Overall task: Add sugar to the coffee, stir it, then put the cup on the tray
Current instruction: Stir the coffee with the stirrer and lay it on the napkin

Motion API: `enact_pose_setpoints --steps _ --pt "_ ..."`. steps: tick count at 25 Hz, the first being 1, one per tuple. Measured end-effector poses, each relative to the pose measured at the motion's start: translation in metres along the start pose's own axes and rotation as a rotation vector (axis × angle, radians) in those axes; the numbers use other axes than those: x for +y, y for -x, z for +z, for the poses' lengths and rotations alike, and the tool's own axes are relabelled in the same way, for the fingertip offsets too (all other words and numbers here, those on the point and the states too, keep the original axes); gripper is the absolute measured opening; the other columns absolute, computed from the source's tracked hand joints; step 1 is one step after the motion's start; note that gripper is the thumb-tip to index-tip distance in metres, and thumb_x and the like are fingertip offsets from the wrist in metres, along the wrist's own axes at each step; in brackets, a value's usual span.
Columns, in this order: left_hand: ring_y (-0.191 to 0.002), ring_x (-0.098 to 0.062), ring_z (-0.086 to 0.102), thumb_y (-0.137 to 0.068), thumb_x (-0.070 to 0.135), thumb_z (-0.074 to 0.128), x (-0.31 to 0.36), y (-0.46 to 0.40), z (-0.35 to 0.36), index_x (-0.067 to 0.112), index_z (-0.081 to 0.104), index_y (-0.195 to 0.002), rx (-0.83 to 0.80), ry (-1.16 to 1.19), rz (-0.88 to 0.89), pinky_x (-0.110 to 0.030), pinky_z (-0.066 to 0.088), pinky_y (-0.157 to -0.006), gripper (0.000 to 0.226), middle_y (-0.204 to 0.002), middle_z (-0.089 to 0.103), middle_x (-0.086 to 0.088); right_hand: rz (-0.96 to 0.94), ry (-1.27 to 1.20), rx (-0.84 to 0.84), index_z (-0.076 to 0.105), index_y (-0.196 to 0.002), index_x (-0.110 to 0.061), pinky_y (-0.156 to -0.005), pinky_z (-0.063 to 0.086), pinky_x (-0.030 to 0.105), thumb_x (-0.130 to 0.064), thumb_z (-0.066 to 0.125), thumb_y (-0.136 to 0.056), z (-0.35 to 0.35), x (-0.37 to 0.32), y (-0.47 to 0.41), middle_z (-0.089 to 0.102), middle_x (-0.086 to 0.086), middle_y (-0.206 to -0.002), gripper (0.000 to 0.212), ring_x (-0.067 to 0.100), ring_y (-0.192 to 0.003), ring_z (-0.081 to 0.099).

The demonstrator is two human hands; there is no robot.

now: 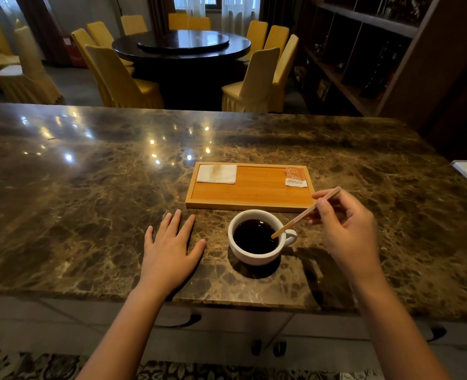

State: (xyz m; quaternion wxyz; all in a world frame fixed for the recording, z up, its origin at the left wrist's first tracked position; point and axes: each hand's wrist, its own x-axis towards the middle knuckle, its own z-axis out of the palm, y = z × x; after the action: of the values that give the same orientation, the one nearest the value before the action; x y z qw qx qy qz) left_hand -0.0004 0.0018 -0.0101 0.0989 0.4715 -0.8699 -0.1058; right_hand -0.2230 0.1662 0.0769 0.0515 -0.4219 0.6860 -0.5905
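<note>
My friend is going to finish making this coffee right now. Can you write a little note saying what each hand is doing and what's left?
Left hand: flat on the counter, open, holding nothing.
Right hand: pinching the stir stick, its tip in the coffee.
Cup: on the counter, just in front of the tray, handle to the right.
On the tray: sugar packet at the back right, napkin at the back left.
Done: stirring seems under way; I can't tell if the sugar went in.
Left: finish stirring, take the stick out, set the cup on the tray.
</note>
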Motion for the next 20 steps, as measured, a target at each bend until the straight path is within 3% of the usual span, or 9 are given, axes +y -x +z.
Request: enact_pose_setpoints --steps 6,11,15,17,20 --pt "-0.145 -0.015 -0.002 -0.088 0.058 0.025 0.0 0.0 0.0 0.033 0.013 -0.145 -0.002 0.001 -0.005 -0.049 0.0 -0.117 0.063 -0.158 0.007 0.001 -0.048 -0.048 -0.009 0.062 -0.091 -0.033 -0.066 0.054 0.015 -0.018 0.052 -0.091 -0.008 -0.011 -0.017 0.067 -0.007 -0.09 0.018 0.005 -0.082 0.066" --pt "-0.145 -0.015 -0.002 -0.088 0.058 0.026 0.0 0.0 0.0 0.033 0.015 -0.145 0.004 0.007 -0.005 -0.049 0.0 -0.117 0.063 -0.158 0.008 0.0 -0.092 -0.162 -0.116 0.066 -0.088 -0.024 -0.063 0.054 0.015 -0.013 0.056 -0.089 0.006 -0.021 -0.051 0.068 -0.005 -0.083 0.016 0.007 -0.077 0.069" --pt "-0.144 -0.015 -0.002 -0.088 0.059 0.026 -0.001 0.0 0.002 0.034 0.014 -0.145 0.011 0.003 -0.006 -0.048 -0.001 -0.117 0.063 -0.158 0.008 0.001 -0.047 -0.156 -0.204 0.068 -0.09 -0.015 -0.063 0.056 0.017 -0.011 0.057 -0.089 0.039 -0.008 -0.094 0.07 0.008 -0.085 0.011 0.008 -0.074 0.069" --pt "-0.144 -0.014 -0.002 -0.087 0.059 0.026 -0.001 0.0 0.002 0.034 0.015 -0.145 0.014 0.013 -0.007 -0.048 -0.002 -0.117 0.063 -0.158 0.008 0.001 -0.162 -0.07 -0.222 0.069 -0.094 -0.011 -0.066 0.056 0.019 -0.009 0.06 -0.087 0.058 -0.002 -0.11 0.071 0.012 -0.088 0.011 0.007 -0.076 0.068" --pt "-0.144 -0.013 -0.003 -0.087 0.06 0.025 0.0 0.0 0.003 0.035 0.014 -0.145 0.018 0.014 -0.015 -0.047 -0.002 -0.117 0.064 -0.158 0.007 0.002 -0.612 0.148 -0.231 0.068 -0.096 -0.001 -0.07 0.057 0.033 -0.005 0.063 -0.084 0.087 0.007 -0.125 0.071 0.017 -0.088 0.013 0.021 -0.08 0.068"
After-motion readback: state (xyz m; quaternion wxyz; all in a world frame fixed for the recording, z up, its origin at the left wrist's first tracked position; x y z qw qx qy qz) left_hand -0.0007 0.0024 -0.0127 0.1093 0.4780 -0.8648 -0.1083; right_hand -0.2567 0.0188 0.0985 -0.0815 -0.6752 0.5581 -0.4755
